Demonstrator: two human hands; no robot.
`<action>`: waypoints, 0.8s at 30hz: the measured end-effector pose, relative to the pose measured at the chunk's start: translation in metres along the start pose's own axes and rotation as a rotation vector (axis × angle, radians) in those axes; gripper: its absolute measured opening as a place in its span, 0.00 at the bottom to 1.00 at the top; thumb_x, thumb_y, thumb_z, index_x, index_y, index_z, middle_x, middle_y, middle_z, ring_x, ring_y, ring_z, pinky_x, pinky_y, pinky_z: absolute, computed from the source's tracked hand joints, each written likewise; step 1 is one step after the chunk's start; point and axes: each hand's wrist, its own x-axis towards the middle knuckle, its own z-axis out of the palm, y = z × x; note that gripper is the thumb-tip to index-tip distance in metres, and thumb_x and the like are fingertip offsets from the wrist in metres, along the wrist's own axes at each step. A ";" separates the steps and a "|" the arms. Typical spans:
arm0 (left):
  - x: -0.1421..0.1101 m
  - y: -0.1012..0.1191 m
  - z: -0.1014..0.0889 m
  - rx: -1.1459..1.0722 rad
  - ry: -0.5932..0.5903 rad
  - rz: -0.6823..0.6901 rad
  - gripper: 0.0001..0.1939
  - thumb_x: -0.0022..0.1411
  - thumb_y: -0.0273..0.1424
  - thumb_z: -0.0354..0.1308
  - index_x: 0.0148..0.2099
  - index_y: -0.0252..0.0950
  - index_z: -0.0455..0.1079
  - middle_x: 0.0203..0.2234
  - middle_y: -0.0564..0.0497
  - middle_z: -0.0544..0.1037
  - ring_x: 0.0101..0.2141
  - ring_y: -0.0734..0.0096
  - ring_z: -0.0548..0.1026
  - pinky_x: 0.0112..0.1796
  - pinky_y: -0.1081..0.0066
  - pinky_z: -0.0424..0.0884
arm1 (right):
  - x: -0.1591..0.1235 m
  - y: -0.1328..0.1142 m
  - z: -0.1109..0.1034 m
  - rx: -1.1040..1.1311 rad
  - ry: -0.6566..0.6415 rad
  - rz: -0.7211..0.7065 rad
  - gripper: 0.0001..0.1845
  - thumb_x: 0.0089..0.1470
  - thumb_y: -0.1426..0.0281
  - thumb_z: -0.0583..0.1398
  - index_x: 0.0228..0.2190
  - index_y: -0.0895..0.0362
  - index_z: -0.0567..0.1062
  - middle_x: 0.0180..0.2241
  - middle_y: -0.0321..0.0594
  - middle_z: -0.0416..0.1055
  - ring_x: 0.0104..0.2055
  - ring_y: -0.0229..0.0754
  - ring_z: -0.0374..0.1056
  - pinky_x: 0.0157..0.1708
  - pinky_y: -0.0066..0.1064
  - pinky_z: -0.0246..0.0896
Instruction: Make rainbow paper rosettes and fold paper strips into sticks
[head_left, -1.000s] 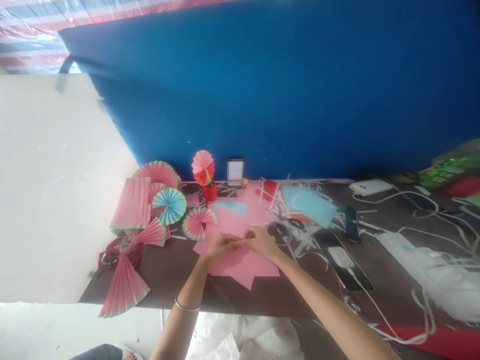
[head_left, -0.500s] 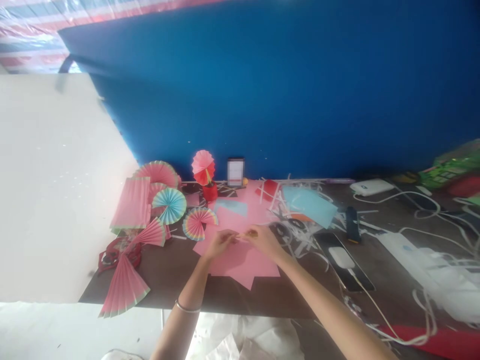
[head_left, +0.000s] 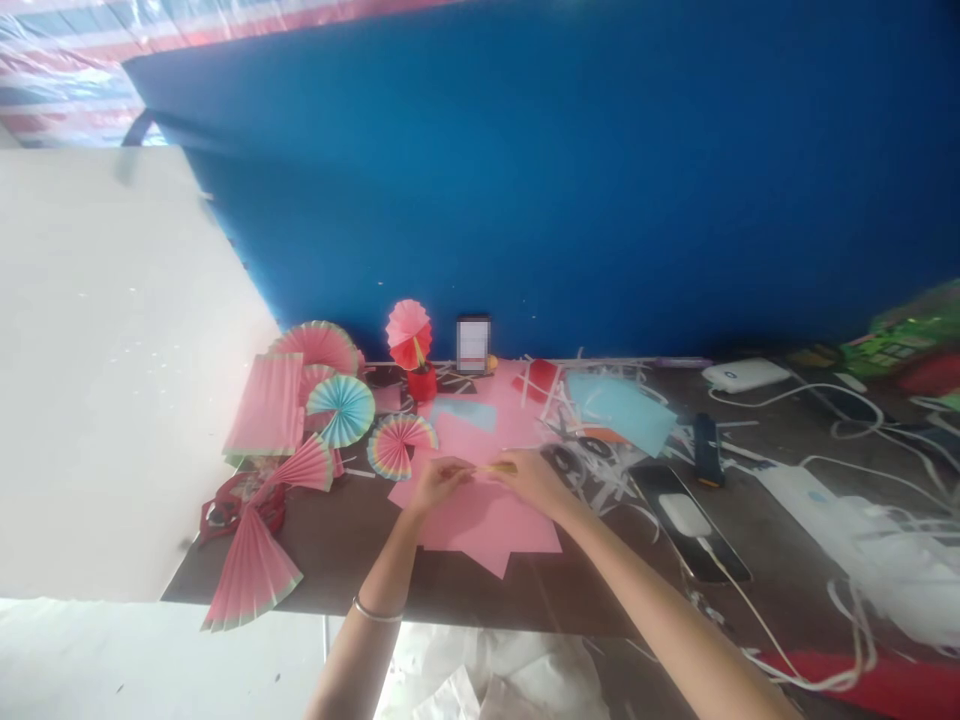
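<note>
Over the pink paper sheets near the table's front, my left hand and my right hand meet almost fingertip to fingertip. A thin yellowish strip lies between the fingers of my right hand and runs toward the left fingertips. My left hand is closed in a pinch at the strip's other end; what exactly it grips is too small to make out. Just left of my left hand lies a pleated paper fan with a multicoloured rim. A pale blue paper piece rests beyond the hands.
Pink pleated fans and a blue rosette lie at left. A red pot holds a paper flower. Paper scraps, scissors and light blue paper are right, beside a phone and cables.
The hands have drawn slightly apart, and more of the yellowish strip shows at my right fingers. A foot at the bottom left has gone out of view.
</note>
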 end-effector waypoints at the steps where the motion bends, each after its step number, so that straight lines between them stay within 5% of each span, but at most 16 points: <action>1: 0.000 0.000 -0.001 -0.007 0.004 -0.003 0.15 0.52 0.39 0.60 0.35 0.31 0.75 0.28 0.43 0.78 0.29 0.67 0.76 0.33 0.70 0.70 | 0.000 0.001 0.001 0.001 0.011 -0.003 0.09 0.50 0.67 0.55 0.25 0.56 0.75 0.28 0.39 0.75 0.29 0.40 0.68 0.29 0.28 0.56; 13: 0.001 -0.004 0.000 -0.028 0.100 0.020 0.16 0.52 0.40 0.60 0.35 0.30 0.75 0.26 0.45 0.79 0.27 0.67 0.77 0.30 0.71 0.73 | -0.004 0.018 0.002 -0.277 0.168 -0.308 0.10 0.57 0.71 0.53 0.30 0.56 0.75 0.31 0.41 0.74 0.35 0.42 0.67 0.35 0.33 0.54; 24: -0.001 0.001 -0.007 0.068 0.030 0.062 0.16 0.53 0.39 0.59 0.37 0.30 0.75 0.29 0.44 0.80 0.29 0.66 0.77 0.32 0.71 0.73 | 0.000 0.020 0.002 -0.295 0.106 -0.268 0.10 0.55 0.74 0.55 0.28 0.55 0.77 0.33 0.38 0.74 0.33 0.40 0.67 0.35 0.34 0.53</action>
